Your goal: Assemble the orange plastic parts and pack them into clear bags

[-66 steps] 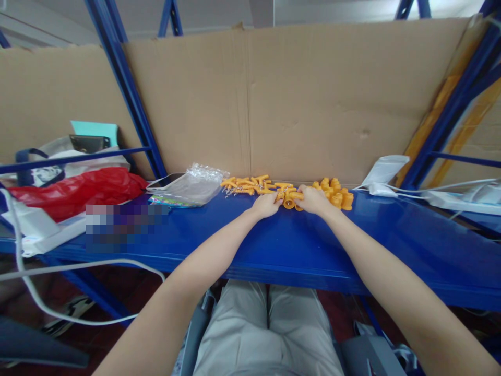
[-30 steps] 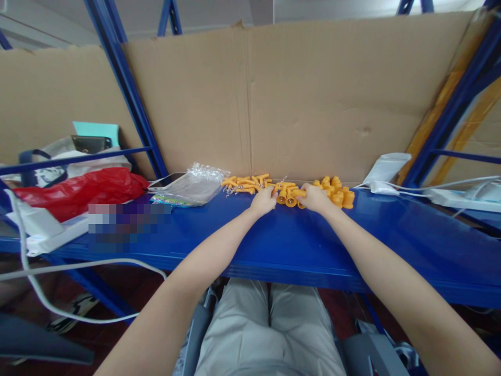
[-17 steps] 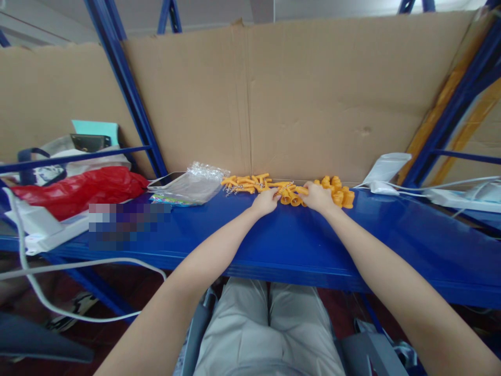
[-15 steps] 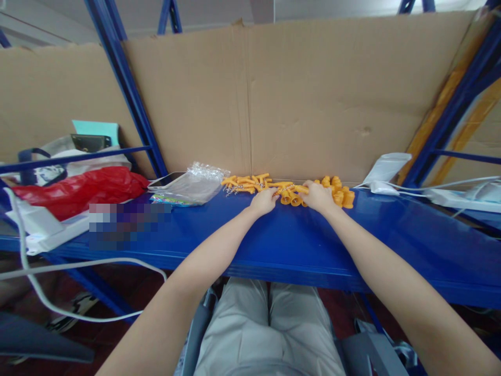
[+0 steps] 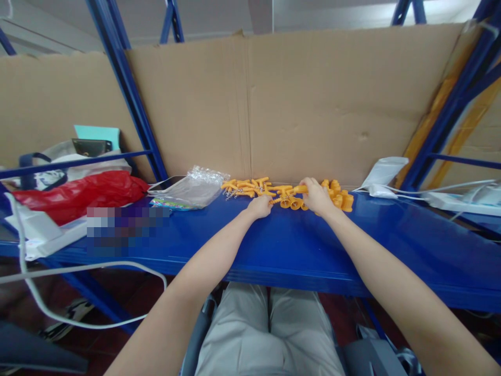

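Small orange plastic parts lie in a row at the back of the blue shelf, against the cardboard. On the left lie thin stick-like pieces with little chains; on the right sits a heap of chunky cup-shaped pieces. My right hand is closed on an orange stick piece above a few bell-shaped ones. Just to their left, my left hand is curled with its fingertips pinched on an orange piece.
A clear plastic bag lies left of the parts, half over a phone. Further left are a red bag, white boxes and a white cable. White pouches and a power strip lie at the right. A cardboard sheet backs the shelf.
My right hand has lifted an orange stick piece slightly and drawn back from the heap. My left hand has slid a little left and toward me. The camera has tilted slightly.
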